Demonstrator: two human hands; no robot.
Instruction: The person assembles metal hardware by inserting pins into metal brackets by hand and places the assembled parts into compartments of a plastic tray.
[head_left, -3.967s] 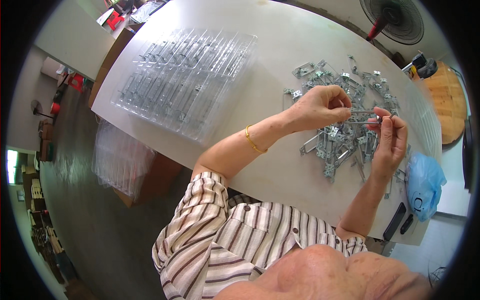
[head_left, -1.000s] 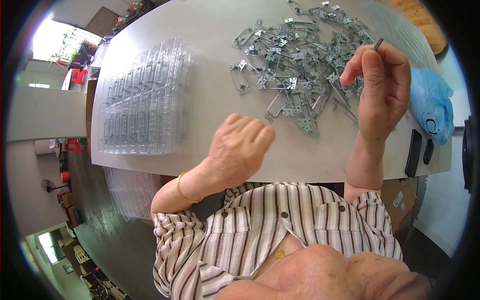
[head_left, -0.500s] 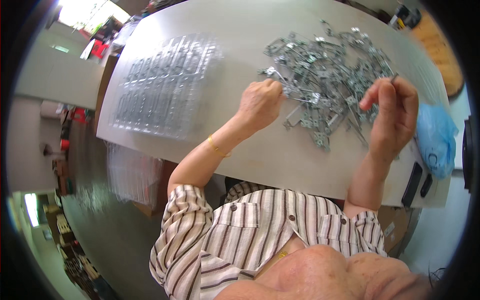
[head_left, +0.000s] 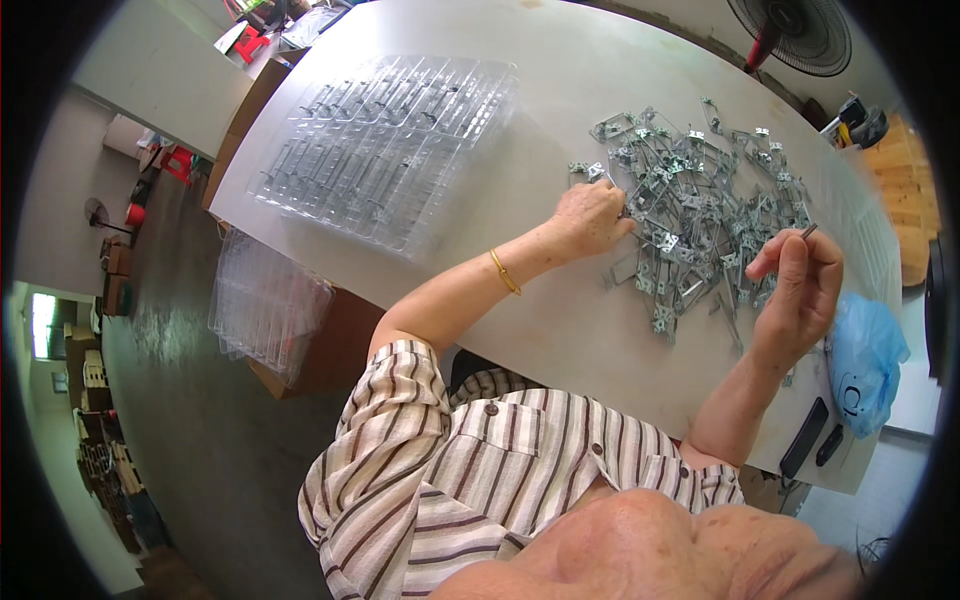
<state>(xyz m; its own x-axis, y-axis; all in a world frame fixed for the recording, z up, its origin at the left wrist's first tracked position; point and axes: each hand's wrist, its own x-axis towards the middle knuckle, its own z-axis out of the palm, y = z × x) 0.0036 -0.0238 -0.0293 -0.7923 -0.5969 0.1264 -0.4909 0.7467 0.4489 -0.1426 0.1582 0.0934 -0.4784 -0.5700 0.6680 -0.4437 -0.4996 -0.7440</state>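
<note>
A heap of several small metal brackets (head_left: 700, 205) lies on the white table (head_left: 560, 90). My left hand (head_left: 592, 217) rests at the heap's left edge, its fingers curled onto a bracket there. My right hand (head_left: 797, 282) is raised just right of the heap and pinches a thin metal pin (head_left: 806, 231) between thumb and fingertips. A clear plastic tray (head_left: 392, 140) with rows of moulded slots lies further left on the table.
A stack of clear trays (head_left: 265, 305) sits on a box below the table's left edge. A blue plastic bag (head_left: 865, 365) and two dark flat devices (head_left: 808, 440) lie at the right. A standing fan (head_left: 795, 32) is behind the table.
My left hand has come up from the table's near edge into the bracket heap. My right hand stays raised with the pin. The view has shifted.
</note>
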